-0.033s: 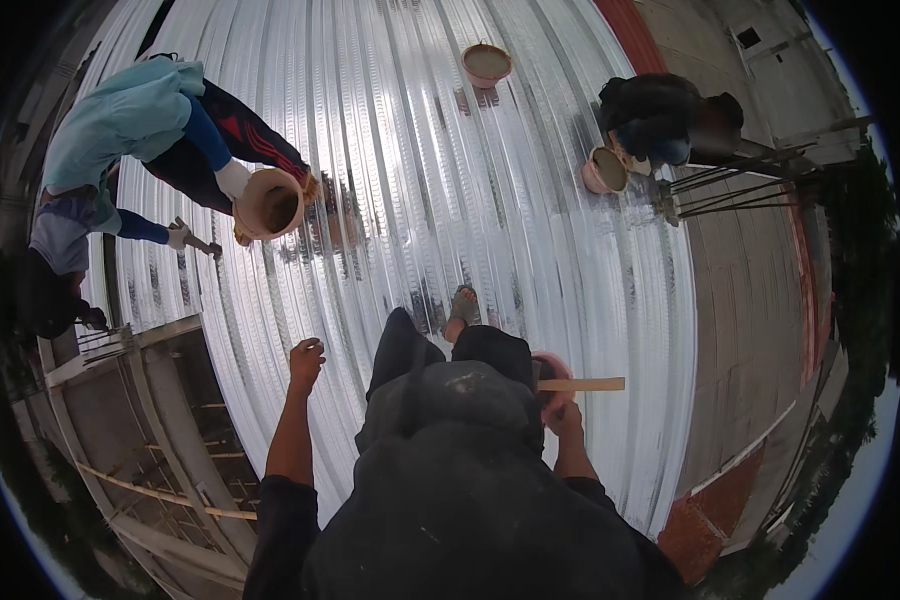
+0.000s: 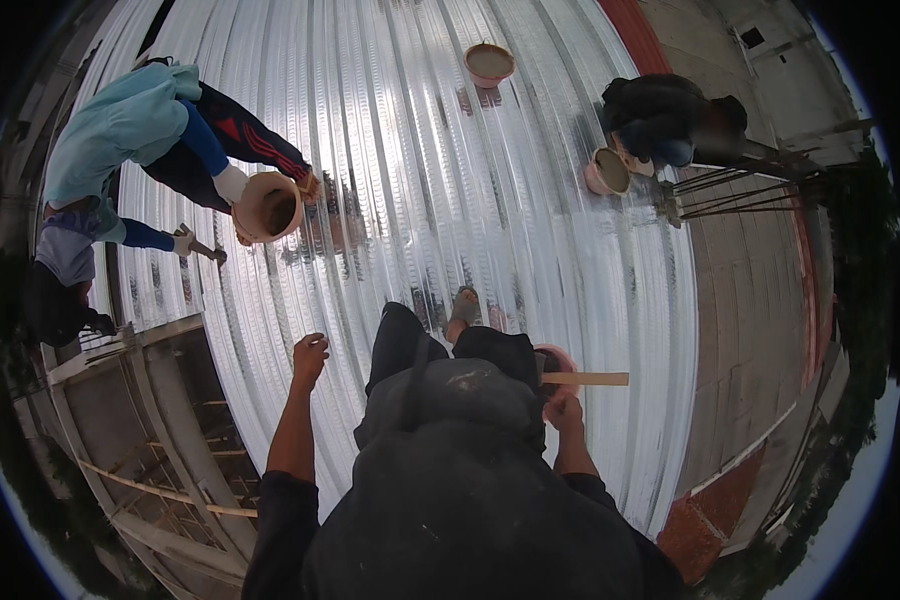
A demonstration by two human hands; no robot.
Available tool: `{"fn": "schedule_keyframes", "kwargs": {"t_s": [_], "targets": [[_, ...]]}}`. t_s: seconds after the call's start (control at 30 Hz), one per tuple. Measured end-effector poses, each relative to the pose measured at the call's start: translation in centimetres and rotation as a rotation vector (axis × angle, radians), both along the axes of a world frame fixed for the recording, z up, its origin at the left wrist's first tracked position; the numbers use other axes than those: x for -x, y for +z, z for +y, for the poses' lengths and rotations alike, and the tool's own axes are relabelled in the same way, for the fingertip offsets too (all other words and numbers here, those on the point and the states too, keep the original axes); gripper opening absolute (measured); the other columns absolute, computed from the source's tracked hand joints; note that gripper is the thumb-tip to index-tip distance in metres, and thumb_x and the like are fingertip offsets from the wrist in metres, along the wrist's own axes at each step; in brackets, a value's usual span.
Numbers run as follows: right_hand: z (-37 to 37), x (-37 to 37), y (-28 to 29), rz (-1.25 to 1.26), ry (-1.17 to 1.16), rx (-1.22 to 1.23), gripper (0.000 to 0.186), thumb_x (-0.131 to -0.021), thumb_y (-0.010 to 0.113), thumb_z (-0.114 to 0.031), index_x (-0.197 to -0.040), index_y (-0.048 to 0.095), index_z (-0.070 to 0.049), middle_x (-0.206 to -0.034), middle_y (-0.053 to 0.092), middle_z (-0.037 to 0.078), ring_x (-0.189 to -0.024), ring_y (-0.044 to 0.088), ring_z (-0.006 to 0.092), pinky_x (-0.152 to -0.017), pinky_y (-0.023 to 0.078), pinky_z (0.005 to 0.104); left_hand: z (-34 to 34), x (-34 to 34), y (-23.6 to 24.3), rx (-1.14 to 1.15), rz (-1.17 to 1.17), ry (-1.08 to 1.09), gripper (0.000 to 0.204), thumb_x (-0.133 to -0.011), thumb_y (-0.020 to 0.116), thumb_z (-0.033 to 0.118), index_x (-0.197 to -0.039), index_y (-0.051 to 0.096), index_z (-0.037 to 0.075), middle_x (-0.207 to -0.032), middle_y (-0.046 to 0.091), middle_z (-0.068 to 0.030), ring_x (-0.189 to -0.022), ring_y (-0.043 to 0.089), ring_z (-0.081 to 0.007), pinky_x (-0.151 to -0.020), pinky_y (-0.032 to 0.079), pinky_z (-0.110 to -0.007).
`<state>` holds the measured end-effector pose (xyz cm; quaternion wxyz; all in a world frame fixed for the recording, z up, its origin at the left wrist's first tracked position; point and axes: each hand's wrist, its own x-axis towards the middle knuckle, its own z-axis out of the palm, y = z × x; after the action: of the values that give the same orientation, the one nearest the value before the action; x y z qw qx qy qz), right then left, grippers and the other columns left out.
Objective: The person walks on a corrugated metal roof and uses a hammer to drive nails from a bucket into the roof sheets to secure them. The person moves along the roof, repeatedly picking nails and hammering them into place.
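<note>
My right hand point(image 2: 563, 410) is closed on the near rim of a pink bucket point(image 2: 562, 362), beside my right thigh. Part of that bucket is hidden behind my leg and body. Across its top lies a flat wooden stick point(image 2: 590, 379), one end sticking out to the right. Off to my left, my left hand point(image 2: 311, 358) hangs over the metal sheeting point(image 2: 400, 200) with its fingers curled in. Whatever it may hold is too small to make out.
At the far left a bent-over person point(image 2: 130, 130) in white gloves holds a pinkish bucket point(image 2: 268, 207) and a hand tool point(image 2: 208, 250). Another person point(image 2: 660, 115) crouches at the right by a filled bucket point(image 2: 607, 172) and rebar point(image 2: 740, 190). A filled basin point(image 2: 489, 65) stands farther off.
The view has shifted very slightly. The gloved person's tool has dipped a little lower. My right hand stays at the bucket, and my left hand is still curled.
</note>
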<state>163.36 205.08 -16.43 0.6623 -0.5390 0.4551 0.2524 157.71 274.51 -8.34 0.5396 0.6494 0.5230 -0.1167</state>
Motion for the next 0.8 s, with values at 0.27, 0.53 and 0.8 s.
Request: {"fn": "schedule_keyframes", "kwargs": {"t_s": [0.27, 0.53, 0.8], "targets": [[9.2, -26.9, 3.4, 0.091, -0.214, 0.013, 0.022, -0.101, 0.062, -0.024, -0.089, 0.053, -0.008, -0.080, 0.053, 0.003, -0.076, 0.057, 0.0190, -0.078, 0.056, 0.0382, -1.7, -15.7, -2.8, 0.039, -0.079, -0.016, 0.041, -0.093, 0.069, 0.023, -0.124, 0.069, -0.004, -0.099, 0.076, -0.0192, -0.078, 0.073, -0.0214, -0.072, 0.057, -0.035], [16.6, -49.0, 0.7, 0.103, -0.170, 0.044, 0.025, -0.102, 0.062, -0.033, -0.102, 0.058, -0.008, -0.082, 0.056, 0.004, -0.070, 0.059, 0.0168, -0.059, 0.053, 0.0319, 2.6, -20.5, -10.4, 0.047, 0.069, 0.238, 0.038, -0.089, 0.070, 0.024, -0.115, 0.074, -0.003, -0.087, 0.076, -0.0164, -0.071, 0.071, -0.0215, -0.069, 0.056, -0.035], [33.2, -63.5, 2.7, 0.218, 0.161, 0.013, 0.037, -0.105, 0.053, -0.040, -0.111, 0.061, -0.005, -0.082, 0.058, 0.006, -0.071, 0.061, 0.0213, -0.056, 0.053, 0.0327, 13.2, -30.6, -6.3, 0.143, -0.146, 0.709, 0.041, -0.091, 0.069, 0.022, -0.124, 0.070, -0.002, -0.092, 0.073, -0.0112, -0.071, 0.071, -0.0180, -0.056, 0.050, -0.030]]}}
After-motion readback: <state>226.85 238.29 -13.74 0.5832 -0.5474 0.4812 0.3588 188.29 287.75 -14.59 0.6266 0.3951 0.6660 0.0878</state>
